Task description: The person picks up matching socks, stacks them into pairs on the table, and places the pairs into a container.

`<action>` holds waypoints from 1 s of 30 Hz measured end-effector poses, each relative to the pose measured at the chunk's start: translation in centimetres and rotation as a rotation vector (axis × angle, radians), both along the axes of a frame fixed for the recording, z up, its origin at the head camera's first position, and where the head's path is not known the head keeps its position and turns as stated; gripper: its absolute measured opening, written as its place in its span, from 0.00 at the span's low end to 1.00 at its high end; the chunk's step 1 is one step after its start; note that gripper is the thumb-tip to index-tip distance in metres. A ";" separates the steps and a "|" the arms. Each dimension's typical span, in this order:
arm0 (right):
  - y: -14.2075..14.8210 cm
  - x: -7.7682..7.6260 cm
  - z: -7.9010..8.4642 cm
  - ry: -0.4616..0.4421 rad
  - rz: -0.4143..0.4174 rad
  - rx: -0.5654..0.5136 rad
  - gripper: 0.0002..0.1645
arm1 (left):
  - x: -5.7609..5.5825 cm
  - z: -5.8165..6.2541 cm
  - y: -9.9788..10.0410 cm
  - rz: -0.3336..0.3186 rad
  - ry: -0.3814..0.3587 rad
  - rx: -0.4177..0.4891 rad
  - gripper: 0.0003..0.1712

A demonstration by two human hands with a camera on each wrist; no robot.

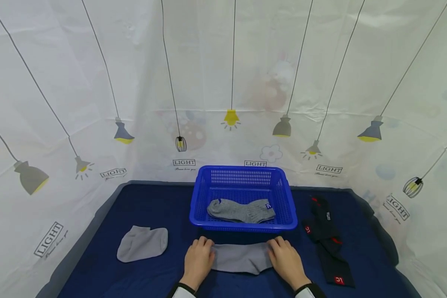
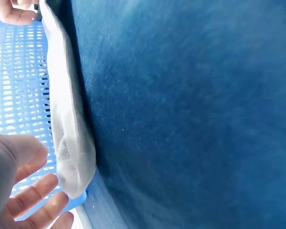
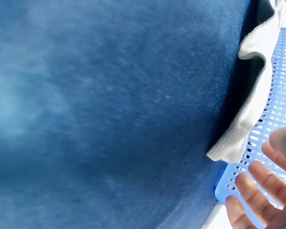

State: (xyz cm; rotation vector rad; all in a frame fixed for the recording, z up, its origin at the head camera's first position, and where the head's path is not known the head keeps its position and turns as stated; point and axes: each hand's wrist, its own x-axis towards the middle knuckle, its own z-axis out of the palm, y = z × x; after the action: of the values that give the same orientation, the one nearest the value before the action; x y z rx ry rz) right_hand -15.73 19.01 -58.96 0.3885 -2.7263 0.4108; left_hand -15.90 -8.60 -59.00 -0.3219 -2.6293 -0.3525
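Observation:
A light grey sock (image 1: 242, 258) lies stretched sideways on the dark blue cloth, just in front of the blue basket. At its left end is my left hand (image 1: 198, 260), and at its right end my right hand (image 1: 287, 261). In the left wrist view, the left fingers (image 2: 38, 188) are spread and loosely bent beside the sock's rounded end. The right wrist view has the right fingers (image 3: 255, 193) apart too, close to the ribbed end, which hangs in a wavy fold. Another light grey sock (image 1: 143, 243) lies to the left of my left hand.
Behind the sock stands the blue plastic basket (image 1: 194, 205), with darker grey socks (image 1: 242, 211) inside. Black socks with red marks (image 1: 331, 244) lie crossed at the right. A white curtain (image 1: 216, 62) printed with lamps surrounds the cloth-covered table (image 1: 100, 271).

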 end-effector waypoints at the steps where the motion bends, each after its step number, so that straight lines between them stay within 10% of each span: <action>1: 0.0 0.2 0.0 -0.010 -0.002 0.002 0.10 | 0.3 0.0 0.0 -0.001 0.000 -0.001 0.11; 14: 0.1 1.7 -1.2 -0.142 -0.008 0.021 0.14 | 1.9 -0.9 -0.1 -0.012 -0.078 -0.019 0.10; 30: -0.2 1.1 -2.0 -0.039 0.051 0.072 0.14 | 1.3 -1.8 0.1 0.023 -0.065 -0.041 0.09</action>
State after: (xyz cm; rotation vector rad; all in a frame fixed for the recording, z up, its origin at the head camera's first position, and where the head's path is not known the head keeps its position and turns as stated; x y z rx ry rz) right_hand -14.65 18.82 -60.99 0.4744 -2.7804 0.3373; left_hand -14.64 -8.47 -60.77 -0.2978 -2.7049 -0.3060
